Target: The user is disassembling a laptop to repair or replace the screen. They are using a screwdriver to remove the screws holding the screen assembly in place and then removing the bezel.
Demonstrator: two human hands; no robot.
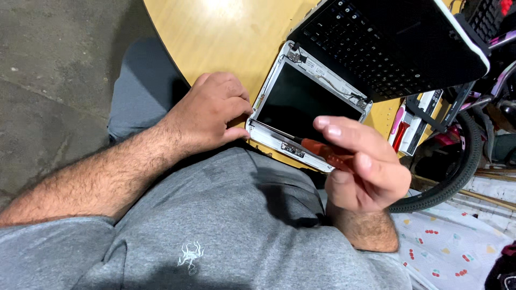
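The right hand (365, 172) is curled, thumb and fingers pinched round the orange handle of a screwdriver (317, 147). The tool's long axis runs from the hand up and to the left in the view, lying nearly flat; its dark shaft points away from the palm toward the left hand, and its tip sits at the near edge of the laptop screen (306, 102), along the white frame just beyond the fingertips. Whether the tip touches the frame cannot be told.

The left hand (209, 115) is loosely closed, knuckles up, with the thumb and fingertips pressed against the near left corner of the screen's white frame. It holds nothing else; it steadies the panel at that corner.

Between and beyond the two hands the screen lies flat and face up on the wooden table (226, 37), its bezel removed, so that the metal hinges and a thin cable show at its far corners. Its long axis runs from the left hand's corner away to the right. Past the far edge, the laptop's keyboard half (392, 43) is folded back and raised, the keys facing the camera.

To the right of the right hand, beyond the table's edge, stands a bicycle wheel (462, 161), and below it lies a patterned cloth (451, 247). Under both forearms is the person's grey shirt (215, 225).
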